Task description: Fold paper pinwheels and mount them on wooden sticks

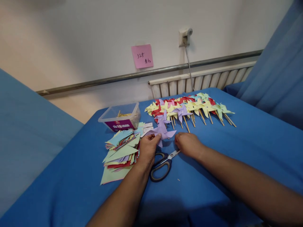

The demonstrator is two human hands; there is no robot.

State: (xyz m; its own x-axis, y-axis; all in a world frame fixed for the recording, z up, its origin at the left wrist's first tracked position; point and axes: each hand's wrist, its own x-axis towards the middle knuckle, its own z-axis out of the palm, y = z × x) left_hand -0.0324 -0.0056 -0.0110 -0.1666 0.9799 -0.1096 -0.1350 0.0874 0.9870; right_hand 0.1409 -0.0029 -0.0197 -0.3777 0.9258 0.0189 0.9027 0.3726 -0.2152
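Pinching 1 purple pinwheel (pixel 162 128) with left hand (pixel 148 147), frame centre; curling right hand (pixel 188 144), cannot tell around what. Could crease the pinwheel by overtight squeezing.

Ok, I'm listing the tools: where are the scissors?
In the head view, the scissors lie below and just right of centre, on the blue cloth beside the left hand.

Dim light, soft shadows, stretched edges
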